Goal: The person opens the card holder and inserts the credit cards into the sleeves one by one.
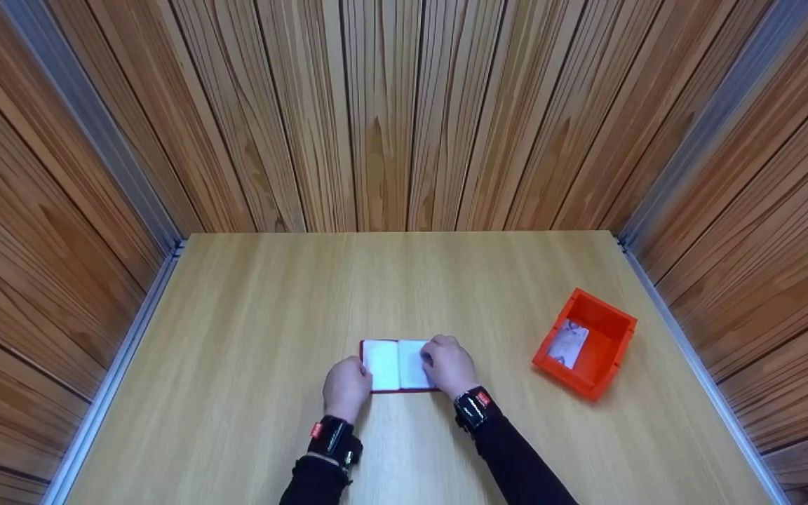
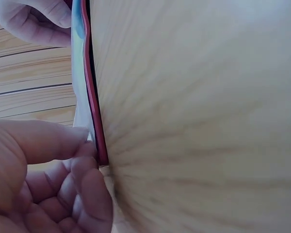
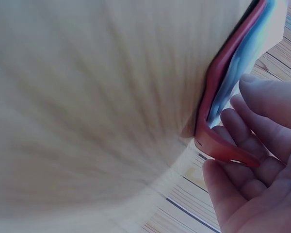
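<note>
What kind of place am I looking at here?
Probably a purpose-built recording booth: wood-grain panels enclose a tabletop on three sides, metal rails line the corners, and black devices are strapped to both wrists.

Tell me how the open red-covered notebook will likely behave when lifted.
The notebook may fold at its middle, where the open pages meet. Its red cover probably flexes, since it curves in the right wrist view. Thin and flat, it seems unlikely to roll.
</note>
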Available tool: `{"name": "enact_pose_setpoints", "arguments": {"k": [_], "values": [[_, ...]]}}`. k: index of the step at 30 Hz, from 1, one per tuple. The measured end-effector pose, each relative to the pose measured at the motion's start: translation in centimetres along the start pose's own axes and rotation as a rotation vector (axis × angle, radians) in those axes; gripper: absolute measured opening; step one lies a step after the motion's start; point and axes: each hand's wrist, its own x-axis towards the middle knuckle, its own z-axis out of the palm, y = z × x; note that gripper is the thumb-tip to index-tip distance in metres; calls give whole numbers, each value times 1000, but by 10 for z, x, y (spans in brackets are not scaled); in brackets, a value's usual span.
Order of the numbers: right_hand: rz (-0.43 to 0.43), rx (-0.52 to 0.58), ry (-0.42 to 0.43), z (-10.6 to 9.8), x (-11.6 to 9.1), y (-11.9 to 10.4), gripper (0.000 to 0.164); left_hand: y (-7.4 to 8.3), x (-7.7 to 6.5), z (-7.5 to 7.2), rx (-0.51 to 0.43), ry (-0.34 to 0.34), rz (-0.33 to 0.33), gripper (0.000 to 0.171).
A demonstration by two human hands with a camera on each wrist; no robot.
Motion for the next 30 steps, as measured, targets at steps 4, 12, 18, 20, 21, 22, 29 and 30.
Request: {"name": "enact_pose_setpoints", "arguments": {"k": [4,12,18,20,21,22,29,30], "values": [[-12,-6,8,1,-1,0,13,1,1,1,26,-12,-7,23],[-1,12,2,0,-3,1,13,0,3,1,16,2,-2,18],[16,22,-5,-3,-4,-1,13,-3,4,1,12,1,-3,18],[27,35,-9,-6,-2,-1,15,-3,4,1,8,-13,-14,18],[33,46,-8,-9,-2,-1,16,-3,4,0,7,-20,-18,19],[39,56,-9,-12,-1,-1,17,-3,5,0,4,-26,-23,19],[199,157,-31,-48,5,11,24,-2,5,-4,-28,-46,-50,18],[237,172,-37,-54,5,15,26,-2,5,-4,-29,-46,-53,18]]}}
